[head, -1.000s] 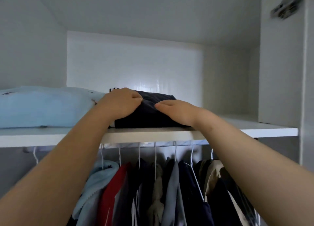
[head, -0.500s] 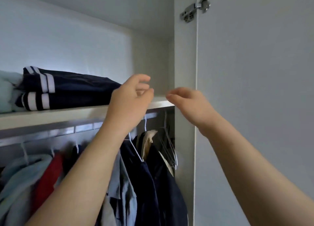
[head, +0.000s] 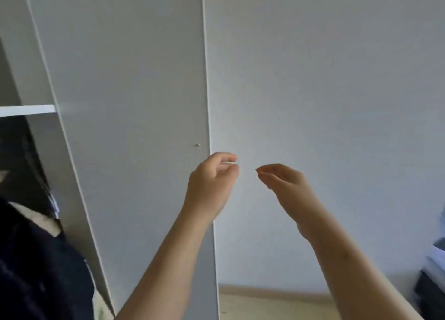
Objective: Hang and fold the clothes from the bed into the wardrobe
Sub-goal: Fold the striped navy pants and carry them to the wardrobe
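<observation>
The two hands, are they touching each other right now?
Apart. The head view shows bare wall between the left hand and the right hand, both empty.

One head-worn view looks forward and slightly down, close to an open wardrobe door point(head: 134, 131) just behind the left hand point(head: 212, 184). A plain wall point(head: 325, 102) stands beyond the right hand point(head: 286, 189). Floor point(head: 269, 305) shows below both forearms.

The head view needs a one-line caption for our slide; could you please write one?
Both empty hands, left hand and right hand, raised before the open wardrobe door, hanging clothes at left.
</observation>
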A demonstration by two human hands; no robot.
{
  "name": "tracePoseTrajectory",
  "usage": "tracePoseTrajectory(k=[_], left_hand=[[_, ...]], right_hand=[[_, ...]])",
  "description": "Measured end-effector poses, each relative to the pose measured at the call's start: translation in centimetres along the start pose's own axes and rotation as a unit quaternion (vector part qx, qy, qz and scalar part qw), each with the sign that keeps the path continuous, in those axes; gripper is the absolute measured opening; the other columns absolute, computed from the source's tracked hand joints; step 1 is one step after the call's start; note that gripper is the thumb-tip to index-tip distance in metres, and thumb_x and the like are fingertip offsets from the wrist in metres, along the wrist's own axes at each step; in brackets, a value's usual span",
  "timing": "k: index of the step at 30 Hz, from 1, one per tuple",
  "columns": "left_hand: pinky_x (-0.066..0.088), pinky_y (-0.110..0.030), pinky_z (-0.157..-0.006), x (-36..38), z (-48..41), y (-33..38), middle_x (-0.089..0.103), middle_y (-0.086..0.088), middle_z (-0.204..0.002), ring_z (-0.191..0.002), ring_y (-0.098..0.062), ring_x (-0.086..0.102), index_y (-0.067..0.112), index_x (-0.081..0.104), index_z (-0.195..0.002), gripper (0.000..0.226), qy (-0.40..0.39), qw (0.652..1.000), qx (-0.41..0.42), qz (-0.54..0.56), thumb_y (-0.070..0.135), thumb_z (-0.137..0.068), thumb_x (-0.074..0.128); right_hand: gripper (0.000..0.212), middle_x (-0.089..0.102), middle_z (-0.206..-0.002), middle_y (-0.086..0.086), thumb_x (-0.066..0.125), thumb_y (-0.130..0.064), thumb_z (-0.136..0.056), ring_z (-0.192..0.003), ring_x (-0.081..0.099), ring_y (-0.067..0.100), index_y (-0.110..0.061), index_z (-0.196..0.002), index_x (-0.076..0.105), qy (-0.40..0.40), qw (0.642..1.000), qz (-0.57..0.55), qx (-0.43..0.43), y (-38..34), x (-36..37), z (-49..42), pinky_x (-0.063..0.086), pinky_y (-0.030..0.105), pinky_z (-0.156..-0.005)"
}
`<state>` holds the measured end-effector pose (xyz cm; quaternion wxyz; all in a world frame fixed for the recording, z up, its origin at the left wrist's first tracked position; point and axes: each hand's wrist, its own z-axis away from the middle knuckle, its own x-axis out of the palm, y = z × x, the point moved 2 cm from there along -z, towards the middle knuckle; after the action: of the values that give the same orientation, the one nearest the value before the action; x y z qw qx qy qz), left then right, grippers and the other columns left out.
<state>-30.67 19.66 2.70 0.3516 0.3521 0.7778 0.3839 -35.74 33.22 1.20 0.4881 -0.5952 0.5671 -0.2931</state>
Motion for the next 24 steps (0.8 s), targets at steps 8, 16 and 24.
tracePoseTrajectory(k=[8, 16, 24], left_hand=[[0.052, -0.029, -0.084, 24.7, 10.1, 6.1, 0.066, 0.011, -0.095, -0.092, -0.007, 0.063, 0.034, 0.06, -0.091, 0.013, -0.169, 0.98, -0.036, 0.1, 0.024, -0.09, 0.053], [0.052, -0.032, -0.079, 42.9, 20.2, 11.8, 0.067, 0.009, -0.082, -0.089, -0.016, 0.065, 0.031, 0.06, -0.083, 0.016, -0.334, 0.932, -0.048, 0.132, 0.018, -0.09, 0.053], [0.047, -0.018, -0.065, 59.7, 29.0, 16.7, 0.066, 0.002, -0.091, -0.087, -0.012, 0.064, 0.018, 0.06, -0.103, 0.015, -0.496, 0.854, -0.022, 0.155, 0.015, -0.094, 0.049]], right_hand=[[0.008, 0.058, -0.083, -0.017, 0.055, -0.018, -0.092, -0.077, 0.052, -0.004, -0.023, -0.094, 0.06, 0.154, 0.981, 0.067, 0.092, 6.5, -24.9, 11.5, 0.038, 0.01, -0.065], [0.019, 0.059, -0.072, -0.002, 0.051, -0.012, -0.093, -0.065, 0.057, 0.01, -0.023, -0.081, 0.059, 0.301, 0.933, 0.065, 0.185, 9.7, -41.3, 23.8, 0.042, 0.01, -0.049], [0.017, 0.059, -0.096, -0.007, 0.052, -0.02, -0.094, -0.096, 0.055, 0.013, -0.018, -0.108, 0.061, 0.441, 0.853, 0.095, 0.263, 14.6, -55.4, 33.9, 0.039, 0.015, -0.065]])
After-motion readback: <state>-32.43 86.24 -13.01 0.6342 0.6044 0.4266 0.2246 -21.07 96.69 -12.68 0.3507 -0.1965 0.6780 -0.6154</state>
